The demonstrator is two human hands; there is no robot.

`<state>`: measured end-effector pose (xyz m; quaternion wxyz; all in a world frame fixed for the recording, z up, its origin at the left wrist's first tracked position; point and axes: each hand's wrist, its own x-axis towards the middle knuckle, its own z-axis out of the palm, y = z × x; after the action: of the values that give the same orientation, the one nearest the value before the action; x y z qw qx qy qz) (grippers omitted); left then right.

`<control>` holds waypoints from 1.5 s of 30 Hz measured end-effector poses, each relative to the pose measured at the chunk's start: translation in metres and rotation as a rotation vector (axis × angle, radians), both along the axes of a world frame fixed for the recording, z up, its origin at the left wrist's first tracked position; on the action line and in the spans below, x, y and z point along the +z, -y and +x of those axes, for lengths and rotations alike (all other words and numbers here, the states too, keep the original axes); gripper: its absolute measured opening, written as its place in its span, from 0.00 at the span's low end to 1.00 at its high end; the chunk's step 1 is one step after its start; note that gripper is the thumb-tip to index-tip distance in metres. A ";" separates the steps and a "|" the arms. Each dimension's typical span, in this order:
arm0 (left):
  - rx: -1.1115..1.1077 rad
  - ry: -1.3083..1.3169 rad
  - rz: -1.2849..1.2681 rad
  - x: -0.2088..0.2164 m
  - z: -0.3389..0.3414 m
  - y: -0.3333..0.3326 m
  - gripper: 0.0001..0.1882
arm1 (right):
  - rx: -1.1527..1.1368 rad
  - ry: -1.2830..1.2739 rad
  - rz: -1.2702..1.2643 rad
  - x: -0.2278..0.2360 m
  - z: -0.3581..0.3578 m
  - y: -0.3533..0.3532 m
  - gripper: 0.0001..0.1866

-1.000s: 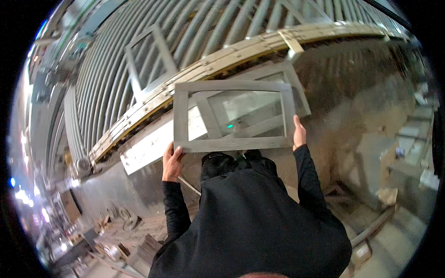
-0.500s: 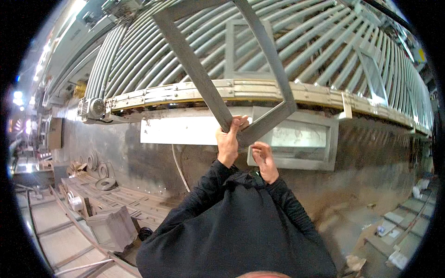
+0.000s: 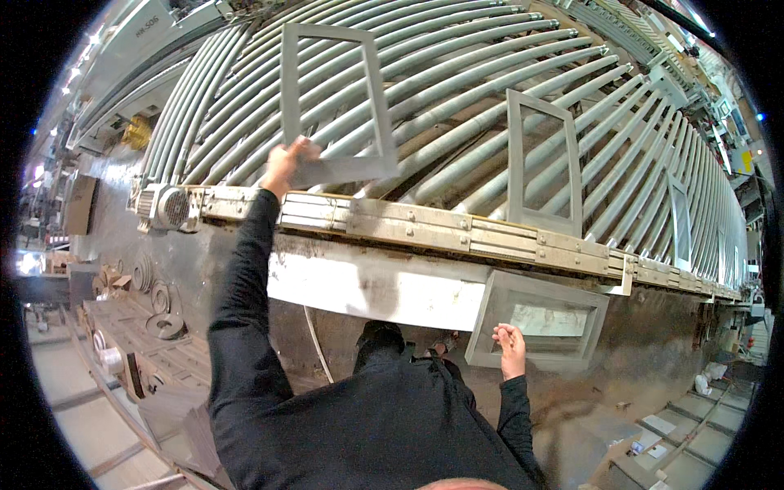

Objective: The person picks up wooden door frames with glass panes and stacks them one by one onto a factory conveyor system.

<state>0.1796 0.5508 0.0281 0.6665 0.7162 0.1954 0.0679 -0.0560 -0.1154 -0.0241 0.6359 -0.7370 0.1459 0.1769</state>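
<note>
Grey steel conveyor rollers (image 3: 457,90) stretched before us. Our left hand (image 3: 287,163) gripped the corner of a flat grey rectangular frame (image 3: 333,98) lying on the rollers; our right hand (image 3: 511,349), fingers loosely curled, touched another grey frame (image 3: 539,320) leaning below the conveyor's side rail (image 3: 425,230).

Grey rectangular open frame (image 3: 331,102), flat on grey roller conveyor (image 3: 457,90), near its front edge, one corner gripped.
</note>
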 end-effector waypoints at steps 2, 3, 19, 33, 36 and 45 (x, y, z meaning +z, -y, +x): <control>-0.017 -0.015 -0.159 0.003 0.041 -0.073 0.20 | -0.016 -0.008 -0.072 0.007 0.006 -0.014 0.21; -0.015 -0.089 -0.153 0.012 0.064 -0.094 0.19 | -0.026 -0.010 -0.113 0.008 0.005 -0.016 0.21; 0.011 -0.416 0.557 -0.075 0.076 -0.318 0.31 | 0.032 -0.056 -0.470 0.006 0.018 -0.063 0.16; 0.004 -0.196 1.422 -0.030 0.024 -0.169 0.26 | 0.182 0.079 -0.723 0.039 0.041 -0.067 0.16; -0.028 0.331 0.818 -0.030 -0.021 -0.079 0.21 | 0.151 0.165 -0.754 0.031 0.037 -0.041 0.17; -0.280 -0.216 -0.067 -0.089 -0.188 0.298 0.20 | -0.048 0.287 -1.090 0.020 0.025 0.139 0.19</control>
<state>-0.0084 0.2528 -0.0612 0.6680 0.7170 0.1666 -0.1095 -0.0308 -0.2547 -0.0037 0.1807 -0.9720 0.1450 -0.0404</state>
